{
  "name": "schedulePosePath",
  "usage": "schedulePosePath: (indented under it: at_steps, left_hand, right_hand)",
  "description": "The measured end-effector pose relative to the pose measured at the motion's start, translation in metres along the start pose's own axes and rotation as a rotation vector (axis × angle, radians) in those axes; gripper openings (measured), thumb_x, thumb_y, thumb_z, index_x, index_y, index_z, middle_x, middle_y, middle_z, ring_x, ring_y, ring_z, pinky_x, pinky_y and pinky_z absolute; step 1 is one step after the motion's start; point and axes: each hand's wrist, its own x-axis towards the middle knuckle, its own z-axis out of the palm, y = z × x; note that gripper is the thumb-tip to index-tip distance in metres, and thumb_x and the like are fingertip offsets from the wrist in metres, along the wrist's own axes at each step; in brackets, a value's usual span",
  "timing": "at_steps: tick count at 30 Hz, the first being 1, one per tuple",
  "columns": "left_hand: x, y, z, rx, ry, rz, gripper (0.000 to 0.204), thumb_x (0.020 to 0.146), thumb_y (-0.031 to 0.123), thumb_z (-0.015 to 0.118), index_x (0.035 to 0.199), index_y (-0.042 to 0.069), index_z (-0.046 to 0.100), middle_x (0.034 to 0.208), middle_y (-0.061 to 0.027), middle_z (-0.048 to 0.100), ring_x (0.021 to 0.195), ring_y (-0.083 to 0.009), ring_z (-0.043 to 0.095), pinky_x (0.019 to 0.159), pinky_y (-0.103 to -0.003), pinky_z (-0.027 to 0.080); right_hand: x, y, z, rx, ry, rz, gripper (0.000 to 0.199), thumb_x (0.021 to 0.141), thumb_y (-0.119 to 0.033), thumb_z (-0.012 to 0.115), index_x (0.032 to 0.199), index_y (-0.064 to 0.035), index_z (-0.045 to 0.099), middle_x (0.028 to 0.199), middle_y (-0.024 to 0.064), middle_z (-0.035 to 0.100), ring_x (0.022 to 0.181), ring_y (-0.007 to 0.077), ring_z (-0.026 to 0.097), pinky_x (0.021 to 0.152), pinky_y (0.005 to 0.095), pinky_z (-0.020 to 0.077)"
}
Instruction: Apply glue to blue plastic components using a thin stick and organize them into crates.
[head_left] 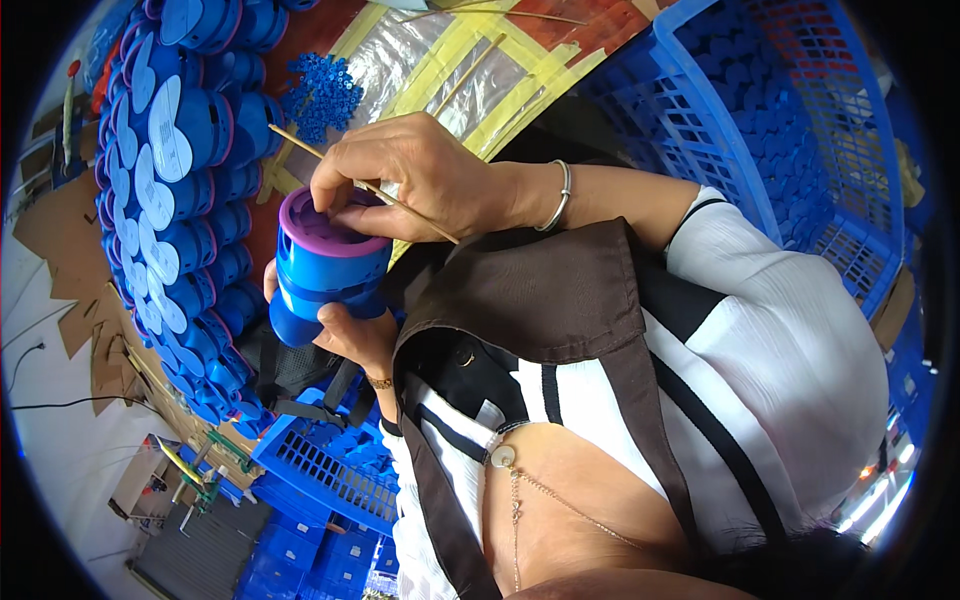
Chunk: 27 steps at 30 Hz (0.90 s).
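A smooth, glossy blue plastic cylinder (325, 280) with a matte purple ring cap (325, 225) sits between the hands. Behind it, blue spools with white round labels (175, 200) are stacked in a curved row, a heap of small blue plastic parts (322, 95) lies on the table (480, 70) beside strips of yellow tape, and a blue latticed crate (760, 110) stands to the right. The left hand (355, 335) cups the cylinder from below, fingers curled around its wall. The right hand (420, 175) presses down on the purple cap, fingers bent, with a thin wooden stick (300, 143) passing under the fingers.
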Motion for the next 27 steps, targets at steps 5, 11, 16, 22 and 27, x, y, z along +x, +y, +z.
schedulePosePath:
  at_steps: [5,11,16,22,27]
  left_hand:
    - [0.002,0.0,-0.002,0.019,-0.082,0.032,0.087,0.066,0.04,0.081,0.13,0.007,0.031,0.122,-0.0182,0.049,0.11,-0.0294,0.054,0.091,-0.042,0.05]
    - [0.001,0.003,-0.011,0.061,-0.146,0.081,0.087,0.063,0.032,0.083,0.127,0.007,0.031,0.12,-0.0202,0.051,0.109,-0.0294,0.056,0.091,-0.041,0.05]
    - [-0.004,0.005,0.002,0.102,-0.145,0.106,0.085,0.062,0.029,0.084,0.125,0.007,0.033,0.114,-0.0207,0.054,0.103,-0.0282,0.058,0.088,-0.038,0.051]
    - [-0.013,-0.022,-0.016,-0.166,0.132,-0.045,0.084,0.073,0.051,0.075,0.131,0.005,0.034,0.122,-0.0129,0.05,0.111,-0.0246,0.052,0.093,-0.039,0.046]
    - [-0.009,0.058,-0.075,-0.057,0.231,-0.055,0.062,0.094,0.045,0.051,0.133,0.0,0.037,0.126,-0.0098,0.048,0.113,-0.0188,0.05,0.099,-0.035,0.039]
  right_hand:
    - [-0.001,-0.005,0.005,0.008,0.048,0.165,0.019,0.073,-0.002,0.075,0.086,-0.0039,0.061,0.081,0.0072,0.065,0.076,0.0174,0.065,0.069,0.0277,0.053]
    - [-0.004,-0.015,0.017,0.276,0.167,0.264,0.018,0.073,-0.001,0.075,0.083,-0.0026,0.061,0.081,0.0053,0.064,0.077,0.0125,0.063,0.074,0.0265,0.0531]
    - [-0.003,-0.011,0.008,0.385,0.166,0.364,0.016,0.075,0.001,0.073,0.085,-0.0019,0.061,0.082,0.0045,0.064,0.079,0.0115,0.062,0.077,0.0265,0.0532]
    - [0.005,-0.012,0.006,0.371,0.031,0.474,0.018,0.079,0.002,0.069,0.095,-0.002,0.061,0.097,0.0067,0.063,0.092,0.0147,0.061,0.083,0.0276,0.0511]
    - [0.002,-0.004,-0.005,0.236,0.199,0.392,0.015,0.087,0.007,0.057,0.1,0.0014,0.06,0.101,0.0109,0.064,0.095,0.0162,0.062,0.087,0.0281,0.0485]
